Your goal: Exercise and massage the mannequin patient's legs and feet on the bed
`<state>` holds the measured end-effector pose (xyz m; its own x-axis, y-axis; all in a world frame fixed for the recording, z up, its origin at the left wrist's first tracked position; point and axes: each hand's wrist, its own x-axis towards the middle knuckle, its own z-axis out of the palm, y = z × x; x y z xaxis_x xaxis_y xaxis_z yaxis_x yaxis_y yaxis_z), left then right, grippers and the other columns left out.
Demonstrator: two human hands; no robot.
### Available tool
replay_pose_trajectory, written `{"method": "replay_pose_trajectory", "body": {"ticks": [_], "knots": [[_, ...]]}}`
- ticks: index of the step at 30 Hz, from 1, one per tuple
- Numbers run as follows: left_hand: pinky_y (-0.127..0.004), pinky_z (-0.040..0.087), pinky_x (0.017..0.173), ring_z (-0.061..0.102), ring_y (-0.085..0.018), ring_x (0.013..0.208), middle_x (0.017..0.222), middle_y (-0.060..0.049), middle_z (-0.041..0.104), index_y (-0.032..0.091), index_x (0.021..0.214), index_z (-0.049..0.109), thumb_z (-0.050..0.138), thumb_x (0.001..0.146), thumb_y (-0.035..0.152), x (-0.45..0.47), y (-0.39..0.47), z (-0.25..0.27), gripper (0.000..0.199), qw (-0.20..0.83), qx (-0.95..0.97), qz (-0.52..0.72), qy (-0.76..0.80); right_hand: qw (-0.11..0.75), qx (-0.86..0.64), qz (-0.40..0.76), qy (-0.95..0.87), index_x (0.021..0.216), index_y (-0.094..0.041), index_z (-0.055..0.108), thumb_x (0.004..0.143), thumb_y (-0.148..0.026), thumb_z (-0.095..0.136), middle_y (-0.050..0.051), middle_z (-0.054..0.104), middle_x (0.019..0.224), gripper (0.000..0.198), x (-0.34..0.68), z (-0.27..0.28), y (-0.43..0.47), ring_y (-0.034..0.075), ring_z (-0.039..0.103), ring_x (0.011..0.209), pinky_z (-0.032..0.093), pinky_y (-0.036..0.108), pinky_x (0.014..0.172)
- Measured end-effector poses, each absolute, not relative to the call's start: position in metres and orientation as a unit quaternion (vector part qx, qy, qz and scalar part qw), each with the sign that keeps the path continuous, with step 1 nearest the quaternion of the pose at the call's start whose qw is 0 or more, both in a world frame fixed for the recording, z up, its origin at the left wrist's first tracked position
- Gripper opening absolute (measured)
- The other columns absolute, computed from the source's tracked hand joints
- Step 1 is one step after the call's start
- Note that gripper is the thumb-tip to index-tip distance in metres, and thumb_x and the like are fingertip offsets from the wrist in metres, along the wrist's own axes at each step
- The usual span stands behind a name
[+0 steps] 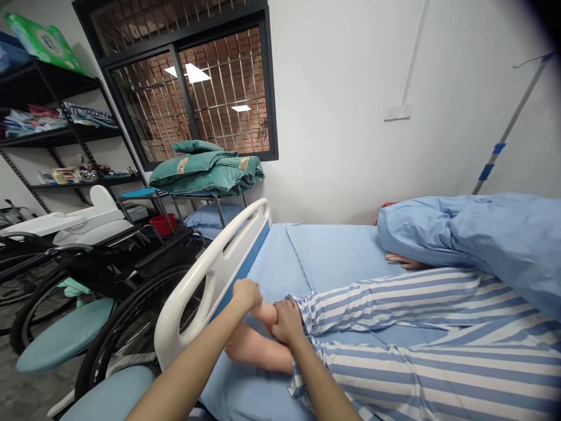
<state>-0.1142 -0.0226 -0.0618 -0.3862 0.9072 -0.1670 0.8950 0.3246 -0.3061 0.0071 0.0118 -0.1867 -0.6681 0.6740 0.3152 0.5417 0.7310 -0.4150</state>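
A figure in blue-and-white striped trousers (394, 304) lies on a bed with a light blue sheet (324, 251), its bare feet toward the white footboard (210, 275). My left hand (246, 293) grips the toes of the far foot (265, 313). My right hand (287, 321) is closed around that foot's ankle, at the trouser cuff. The near foot (254, 351) rests on the sheet below my hands. A blue duvet (473, 240) is pushed up over the figure's upper body, and one pale hand (405, 261) shows beneath its edge.
A black wheelchair (123, 280) with teal cushions stands left of the bed. Behind it are a cart with folded green bedding (205, 166), a red basin (163, 223), black shelving (52, 134) and a barred window (205, 93). A pole (504, 134) leans against the wall at right.
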Motion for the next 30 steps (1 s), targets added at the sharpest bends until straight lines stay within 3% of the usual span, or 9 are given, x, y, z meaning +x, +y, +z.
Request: {"method": "replay_pose_trajectory", "body": {"ticks": [6, 19, 24, 30], "knots": [[-0.039, 0.046, 0.048, 0.06, -0.027, 0.056, 0.068, -0.015, 0.066, 0.01, 0.071, 0.07, 0.055, 0.058, 0.018, -0.111, 0.005, -0.075, 0.022, -0.034, -0.5, 0.254, -0.827, 0.228, -0.338, 0.145, -0.901, 0.083, -0.017, 0.055, 0.061, -0.03, 0.056, 0.008, 0.06, 0.085, 0.026, 0.007, -0.186, 0.012, 0.024, 0.047, 0.086, 0.022, 0.035, 0.086], [-0.041, 0.045, 0.049, 0.058, -0.025, 0.047, 0.045, -0.011, 0.057, 0.007, 0.055, 0.065, 0.057, 0.052, 0.01, -0.115, 0.022, -0.092, 0.009, -0.058, -0.443, 0.287, -0.848, 0.218, -0.34, 0.152, -0.902, 0.086, -0.016, 0.056, 0.06, -0.025, 0.055, 0.008, 0.06, 0.088, 0.027, 0.007, -0.186, 0.013, 0.024, 0.047, 0.09, 0.02, 0.036, 0.089], [-0.041, 0.046, 0.051, 0.06, -0.027, 0.052, 0.053, -0.014, 0.062, 0.006, 0.058, 0.066, 0.058, 0.053, 0.01, -0.116, 0.025, -0.097, 0.01, -0.072, -0.449, 0.284, -0.844, 0.215, -0.341, 0.153, -0.902, 0.086, -0.016, 0.056, 0.058, -0.025, 0.056, 0.009, 0.06, 0.09, 0.029, 0.006, -0.188, 0.015, 0.024, 0.047, 0.089, 0.021, 0.035, 0.088], [-0.037, 0.048, 0.064, 0.063, -0.027, 0.08, 0.09, -0.017, 0.066, 0.012, 0.091, 0.066, 0.052, 0.065, 0.023, -0.118, 0.015, -0.082, 0.031, -0.056, -0.491, 0.212, -0.843, 0.211, -0.345, 0.152, -0.902, 0.087, -0.015, 0.056, 0.057, -0.026, 0.057, 0.008, 0.059, 0.09, 0.031, 0.007, -0.187, 0.015, 0.024, 0.048, 0.09, 0.023, 0.035, 0.089]]}}
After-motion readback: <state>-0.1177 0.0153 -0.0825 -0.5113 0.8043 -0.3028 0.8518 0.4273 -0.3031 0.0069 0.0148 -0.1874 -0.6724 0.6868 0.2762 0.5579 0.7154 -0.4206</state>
